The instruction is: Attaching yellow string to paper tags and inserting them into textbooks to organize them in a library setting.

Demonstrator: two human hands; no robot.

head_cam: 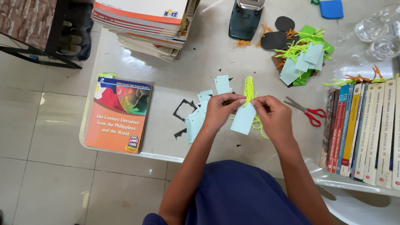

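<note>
Home or school study corner; textbook stack (146, 25) beyond the left hand (218, 112); upright books (366, 129) right of the right hand (275, 118); tiled floor (46, 137).

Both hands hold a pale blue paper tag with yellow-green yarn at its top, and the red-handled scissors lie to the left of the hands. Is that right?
Not quite. The head view shows the red-handled scissors lying to the right of the hands, not the left. The left hand and right hand do hold the pale blue paper tag with yellow-green yarn.

I see no packages, signs or screens here. The only labels are a small white star-marked badge (170, 13) on the top book of the stack (141, 25) at the surface's far edge, and a small printed box (133, 141) at the lower corner of the orange textbook (118, 113) on the left.
</note>
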